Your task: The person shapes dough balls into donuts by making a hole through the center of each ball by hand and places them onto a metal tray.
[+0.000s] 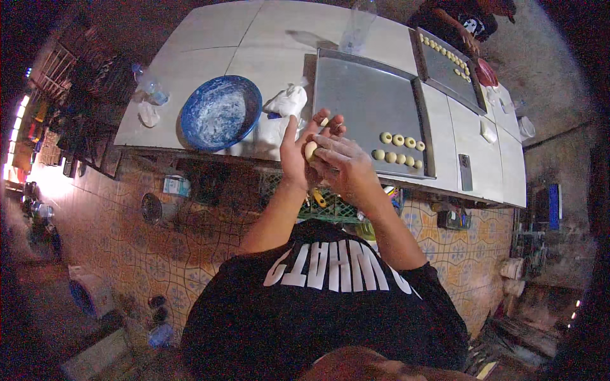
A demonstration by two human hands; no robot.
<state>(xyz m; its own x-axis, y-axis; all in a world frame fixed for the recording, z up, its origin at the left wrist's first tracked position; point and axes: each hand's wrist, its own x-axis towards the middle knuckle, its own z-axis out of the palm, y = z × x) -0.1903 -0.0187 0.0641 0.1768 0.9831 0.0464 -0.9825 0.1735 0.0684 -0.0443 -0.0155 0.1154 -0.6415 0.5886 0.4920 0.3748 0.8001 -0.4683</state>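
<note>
My left hand [297, 152] and my right hand [340, 162] are pressed together in front of my chest with a small pale ball of dough [311, 150] between the palms. A second bit of dough [325, 121] sits at my left fingertips. Just beyond my hands lies a metal baking tray [362, 95] on the white counter, with several ring-shaped dough pieces [399, 148] in two short rows at its near right corner.
A blue bowl [220, 112] dusted with flour stands left of the tray, a white bag [287, 100] beside it. A clear bottle [357, 25] stands at the back. Another person [467, 25] fills a second tray [448, 66] at the far right. A phone [465, 172] lies on the counter.
</note>
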